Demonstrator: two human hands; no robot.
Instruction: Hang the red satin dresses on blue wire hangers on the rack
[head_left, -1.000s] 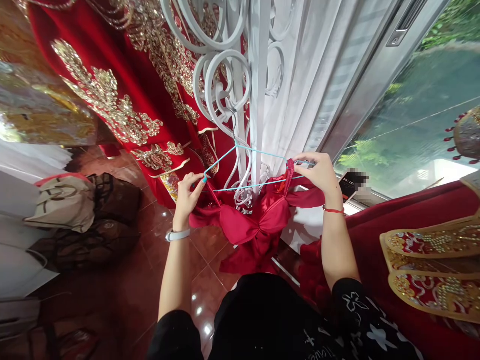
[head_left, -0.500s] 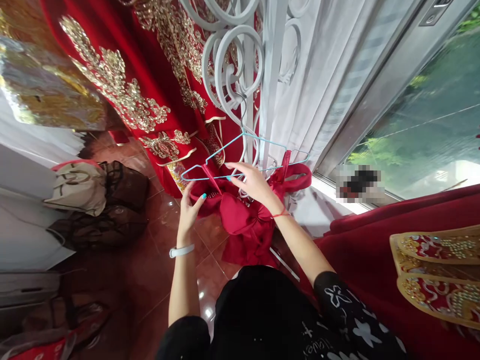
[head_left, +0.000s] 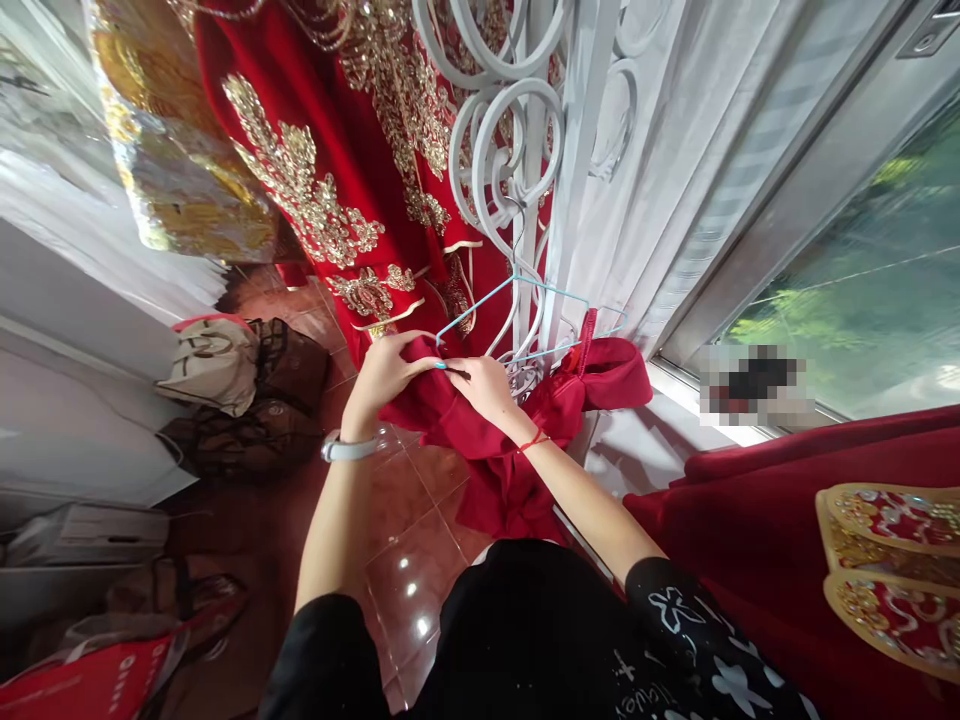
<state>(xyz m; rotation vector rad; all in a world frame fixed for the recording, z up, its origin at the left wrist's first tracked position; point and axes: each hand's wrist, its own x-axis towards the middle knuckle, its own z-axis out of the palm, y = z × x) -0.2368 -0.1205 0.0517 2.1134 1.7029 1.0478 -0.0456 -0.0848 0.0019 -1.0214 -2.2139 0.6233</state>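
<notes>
- White scrolled rack (head_left: 581, 150): rises beyond both hands and seems to carry the hanging load; its top is cut off.
- Gold-embroidered red garment (head_left: 322, 210): hangs beyond the left hand, its upper part out of frame.
- Red dress (head_left: 510, 490): hangs at and below both hands, probably supported by the hanger, so neither hand need bear its full weight. The right forearm crosses in front of it, and its folds make the bodice hard to read.
- Blue hanger (head_left: 476, 306): spans just beyond the hands; its left end is lost behind fingers and cloth.
- Left hand (head_left: 382, 380): thumb and fingers pinch the dress's red cloth, apparently steadying that shoulder.
- Right hand (head_left: 484, 390): fingertips bunched beside the left thumb; I cannot tell whether they grip cloth.
- Red strap (head_left: 587, 335): rests over the hanger, right of the right hand; its opposite partner is hidden.
- Hook (head_left: 519, 225): above the hands, caught on a scroll, presumably taking the weight.
</notes>
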